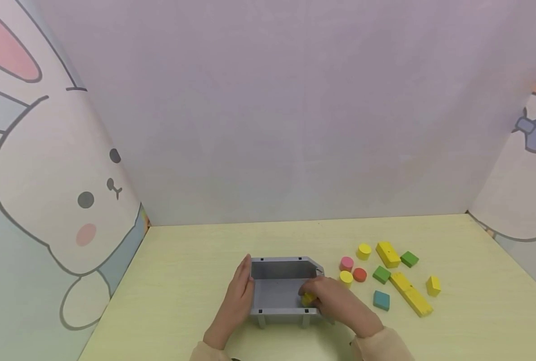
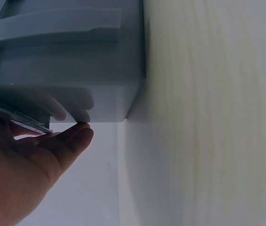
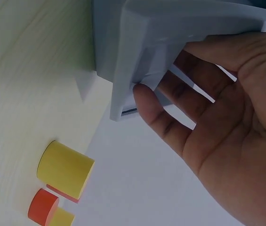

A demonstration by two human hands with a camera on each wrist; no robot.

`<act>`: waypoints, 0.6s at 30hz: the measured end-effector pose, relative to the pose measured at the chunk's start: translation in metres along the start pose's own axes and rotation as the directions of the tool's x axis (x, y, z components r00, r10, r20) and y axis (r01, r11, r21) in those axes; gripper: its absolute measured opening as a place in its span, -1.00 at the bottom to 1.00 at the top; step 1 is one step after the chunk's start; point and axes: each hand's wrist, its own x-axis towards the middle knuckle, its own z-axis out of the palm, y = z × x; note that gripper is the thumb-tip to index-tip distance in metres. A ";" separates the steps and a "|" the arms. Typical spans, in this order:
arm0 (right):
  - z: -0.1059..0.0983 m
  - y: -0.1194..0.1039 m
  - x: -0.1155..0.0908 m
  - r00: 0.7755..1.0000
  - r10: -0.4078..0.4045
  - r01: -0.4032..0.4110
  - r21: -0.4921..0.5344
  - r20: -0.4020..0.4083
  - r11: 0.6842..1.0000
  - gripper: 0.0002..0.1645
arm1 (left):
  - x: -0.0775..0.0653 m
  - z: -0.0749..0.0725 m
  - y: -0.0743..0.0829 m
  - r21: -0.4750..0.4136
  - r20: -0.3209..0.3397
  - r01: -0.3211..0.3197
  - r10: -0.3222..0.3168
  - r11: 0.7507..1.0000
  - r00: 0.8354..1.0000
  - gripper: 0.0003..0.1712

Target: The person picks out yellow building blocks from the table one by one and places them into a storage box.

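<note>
A grey plastic storage bin (image 1: 279, 318) stands on the table, its open top facing up. Along its left wall lies my left hand (image 1: 239, 296), holding the rim between thumb and fingers; the left wrist view shows the fingertips (image 2: 78, 134) against the bin's side. My right hand (image 1: 331, 299) reaches over the bin's right end and pinches a small yellow block (image 1: 307, 299) inside it. In the right wrist view the bin's edge (image 3: 133, 56) hides some fingertips and the held block.
Right of the bin lie yellow cylinders (image 1: 364, 251), a pink cylinder (image 1: 346, 263), a red cylinder (image 1: 360, 275), green blocks (image 1: 381, 274), a teal block (image 1: 381, 300) and several yellow blocks (image 1: 388, 254). A pale wall (image 1: 295, 125) rises behind the table (image 1: 182, 260).
</note>
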 end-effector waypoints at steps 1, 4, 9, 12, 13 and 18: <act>0.000 0.000 0.000 1.000 -0.002 0.002 -0.001 0.000 1.000 -0.71 | 0.000 0.000 0.000 -0.001 0.001 0.002 -0.002 1.000 1.000 -0.45; 0.000 0.002 0.001 1.000 -0.014 0.014 -0.012 -0.003 1.000 -0.70 | 0.000 0.000 0.000 0.000 -0.001 0.000 0.000 1.000 1.000 -0.45; -0.001 0.003 0.001 0.998 -0.054 0.054 -0.049 -0.009 0.997 -0.70 | 0.000 0.000 0.000 0.012 -0.011 -0.013 0.013 1.000 1.000 -0.45; -0.001 0.003 0.001 0.998 -0.066 0.065 -0.064 -0.011 0.996 -0.70 | 0.000 0.000 0.000 0.014 -0.016 -0.023 0.023 1.000 1.000 -0.45; -0.002 0.002 0.001 0.998 -0.065 0.064 -0.067 -0.011 0.996 -0.70 | 0.000 0.000 0.000 0.013 -0.016 -0.024 0.024 1.000 1.000 -0.45; -0.002 0.001 0.000 0.998 -0.053 0.052 -0.075 -0.014 0.996 -0.71 | 0.000 0.000 0.001 0.011 -0.013 -0.021 0.021 1.000 1.000 -0.45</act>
